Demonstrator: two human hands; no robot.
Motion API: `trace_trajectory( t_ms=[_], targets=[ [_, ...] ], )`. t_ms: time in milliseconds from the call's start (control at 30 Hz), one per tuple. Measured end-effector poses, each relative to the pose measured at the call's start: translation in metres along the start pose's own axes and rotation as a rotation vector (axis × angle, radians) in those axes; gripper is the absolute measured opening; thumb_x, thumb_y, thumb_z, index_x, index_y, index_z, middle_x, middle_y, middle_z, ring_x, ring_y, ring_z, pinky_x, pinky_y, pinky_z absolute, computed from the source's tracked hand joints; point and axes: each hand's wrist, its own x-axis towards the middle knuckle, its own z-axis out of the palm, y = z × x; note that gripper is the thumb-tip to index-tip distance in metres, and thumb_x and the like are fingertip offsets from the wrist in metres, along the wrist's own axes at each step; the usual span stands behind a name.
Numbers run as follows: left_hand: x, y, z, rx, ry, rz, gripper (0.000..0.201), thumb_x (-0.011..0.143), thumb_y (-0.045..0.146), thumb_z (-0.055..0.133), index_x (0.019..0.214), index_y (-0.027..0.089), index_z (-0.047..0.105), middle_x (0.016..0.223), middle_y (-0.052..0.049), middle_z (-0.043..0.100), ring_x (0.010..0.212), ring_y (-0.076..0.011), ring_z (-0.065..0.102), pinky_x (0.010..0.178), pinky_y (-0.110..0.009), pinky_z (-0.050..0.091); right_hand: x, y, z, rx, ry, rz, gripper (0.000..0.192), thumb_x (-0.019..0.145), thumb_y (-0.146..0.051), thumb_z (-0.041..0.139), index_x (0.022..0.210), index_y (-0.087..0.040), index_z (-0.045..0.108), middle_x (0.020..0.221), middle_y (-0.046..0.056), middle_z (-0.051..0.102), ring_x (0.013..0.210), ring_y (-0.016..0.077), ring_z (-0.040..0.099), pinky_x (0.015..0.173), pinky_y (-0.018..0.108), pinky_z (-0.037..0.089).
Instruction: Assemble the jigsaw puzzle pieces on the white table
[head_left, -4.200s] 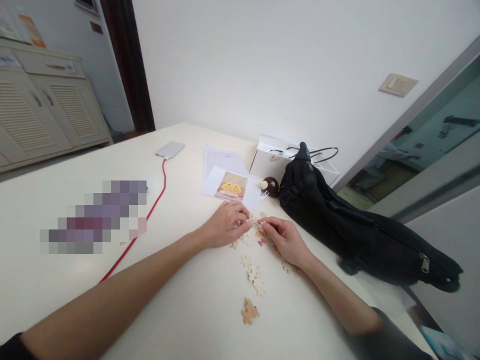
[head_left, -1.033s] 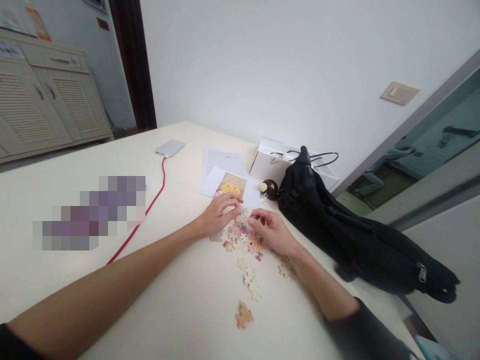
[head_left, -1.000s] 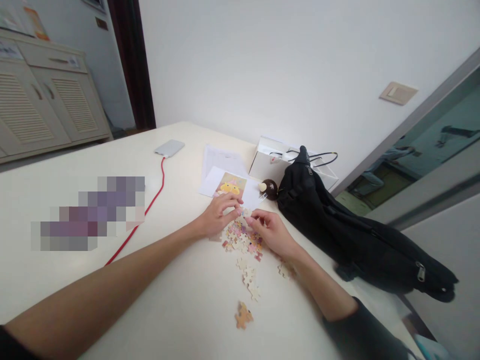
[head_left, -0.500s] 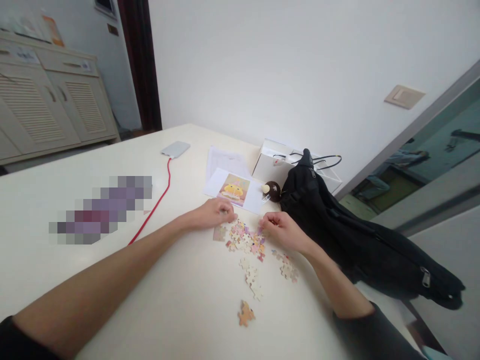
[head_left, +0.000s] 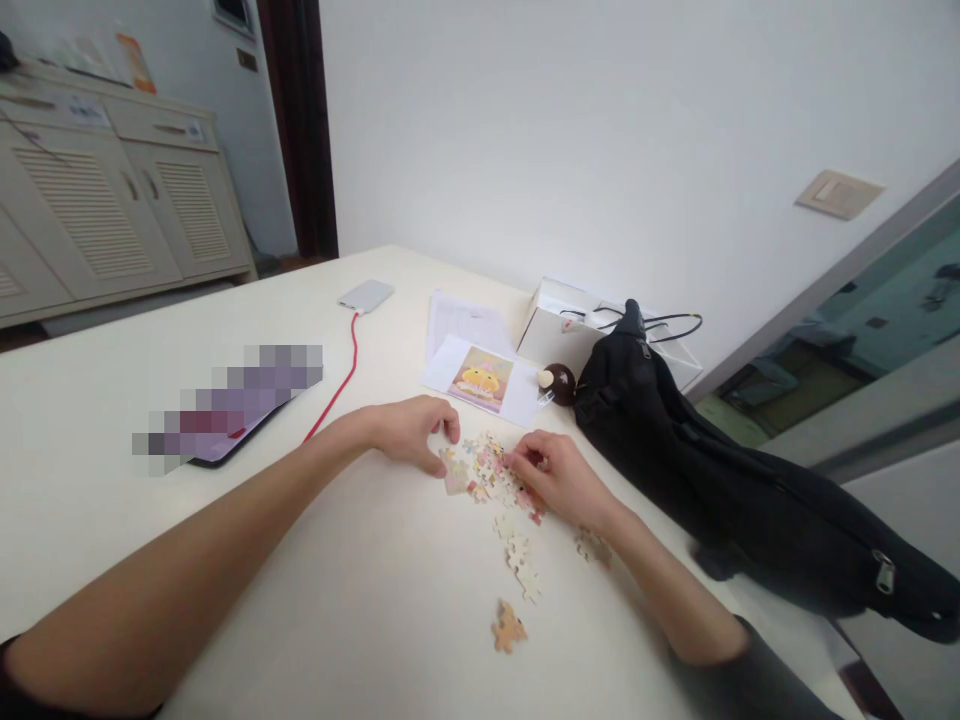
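On the white worktop (head_left: 375, 590), the left hand (head_left: 412, 432) has opened, thumb and fingers apart, beside an apparently joined patch (head_left: 455, 480) left of the loose jigsaw pieces (head_left: 489, 460), putting it within reach; the right hand (head_left: 561, 480) covers their right side, grip unclear.

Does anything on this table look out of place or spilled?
I see no spill or damage. Orange puzzle pieces lie apart from the main pile, and a black bag sprawls along the right side of the table, oddly bulky beside them.
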Motion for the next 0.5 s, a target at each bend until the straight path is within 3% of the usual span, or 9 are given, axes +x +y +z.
trace_trajectory(
  t_ms=[100, 233, 400, 500],
  targets=[
    [0.001, 0.006, 0.003, -0.016, -0.020, 0.032, 0.035, 0.057, 0.029, 0.079, 0.090, 0.021, 0.070, 0.089, -0.002, 0.064, 0.082, -0.0183, 0.058, 0.071, -0.023, 0.044, -0.001, -0.016, 0.009, -0.028, -0.063, -0.083, 0.019, 0.090, -0.027, 0.055, 0.076, -0.018, 0.064, 0.069, 0.002, 0.059, 0.066, 0.0156, 0.051, 0.065, 0.029, 0.038],
    [0.002, 0.007, 0.005, -0.035, 0.009, -0.002, 0.026, 0.054, 0.023, 0.079, 0.077, 0.019, 0.067, 0.077, 0.000, 0.063, 0.072, -0.0165, 0.056, 0.062, -0.023, 0.041, -0.003, -0.023, 0.019, -0.061, -0.093, -0.142, 0.015, 0.091, -0.029, 0.055, 0.085, -0.018, 0.063, 0.076, 0.004, 0.060, 0.076, 0.0185, 0.053, 0.071, 0.031, 0.040],
    [0.004, 0.009, 0.002, -0.353, -0.053, 0.020, 0.024, 0.064, 0.027, 0.075, 0.083, 0.014, 0.067, 0.069, 0.000, 0.062, 0.065, -0.0139, 0.055, 0.058, -0.022, 0.041, -0.003, -0.022, 0.024, 0.004, 0.005, -0.083, 0.026, 0.090, -0.032, 0.059, 0.111, -0.017, 0.060, 0.095, 0.008, 0.062, 0.089, 0.0206, 0.055, 0.078, 0.032, 0.041],
    [0.006, 0.016, 0.001, -0.468, -0.008, 0.113, 0.024, 0.073, 0.032, 0.070, 0.087, 0.013, 0.069, 0.072, -0.002, 0.064, 0.064, -0.0120, 0.054, 0.060, -0.022, 0.040, -0.002, -0.024, 0.023, 0.087, 0.025, -0.069, 0.021, 0.092, -0.035, 0.056, 0.098, -0.017, 0.064, 0.089, 0.006, 0.061, 0.082, 0.0180, 0.055, 0.072, 0.029, 0.041]
  ],
)
